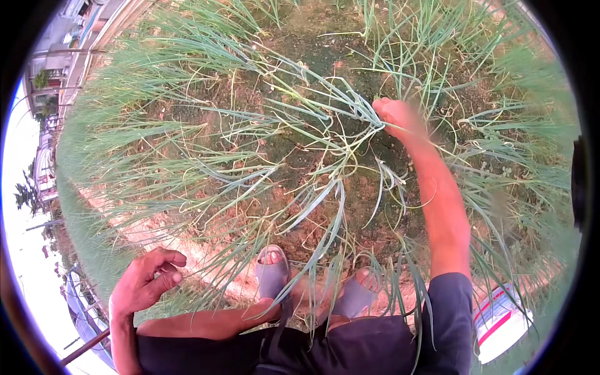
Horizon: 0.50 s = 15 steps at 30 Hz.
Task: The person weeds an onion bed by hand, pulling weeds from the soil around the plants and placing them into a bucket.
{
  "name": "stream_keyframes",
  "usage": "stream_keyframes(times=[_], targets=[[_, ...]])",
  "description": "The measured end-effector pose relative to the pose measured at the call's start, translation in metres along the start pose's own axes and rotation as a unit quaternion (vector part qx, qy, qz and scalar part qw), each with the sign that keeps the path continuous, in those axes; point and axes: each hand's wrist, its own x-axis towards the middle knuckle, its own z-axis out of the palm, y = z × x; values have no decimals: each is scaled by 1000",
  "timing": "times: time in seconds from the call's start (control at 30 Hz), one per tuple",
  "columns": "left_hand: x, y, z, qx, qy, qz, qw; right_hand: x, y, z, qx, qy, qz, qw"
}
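Note:
Near the upper middle, my right hand (395, 115) is closed at the base of a clump of long green onion-like plants (356, 107); the leaves fan out to the left of it. What its fingertips grip is partly hidden. At the lower left, my left hand (152, 278) hangs above the leaves with its fingers curled and apart, holding nothing. Between the hands, more drooping plants (328, 203) spread over the dark soil (312, 53).
My sandalled feet (273, 275) stand on a strip of bare earth (150, 225) at the bed's near edge. Dense rows of similar plants surround the soil. A white and red bag (500, 328) lies at the lower right. Buildings (59, 69) show at the upper left.

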Motion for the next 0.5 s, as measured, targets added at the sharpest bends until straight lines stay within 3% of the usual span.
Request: stream_keyframes(times=[0.07,0.1,0.23,0.37,0.47,0.5], targets=[[-1,4,0,-2,-2,4,1000,0,5,8,-7,12,-1,1000],[0,5,0,-8,-2,9,1000,-4,5,8,-85,46,-47,994],[4,6,-1,23,-20,37,999,-13,9,11,56,94,2,994],[7,5,2,4,-21,27,999,1,47,48,62,166,-31,984],[11,4,4,10,0,45,999,1,46,47,140,88,-8,986],[13,4,6,15,19,69,997,3,49,51,91,109,-63,988]])
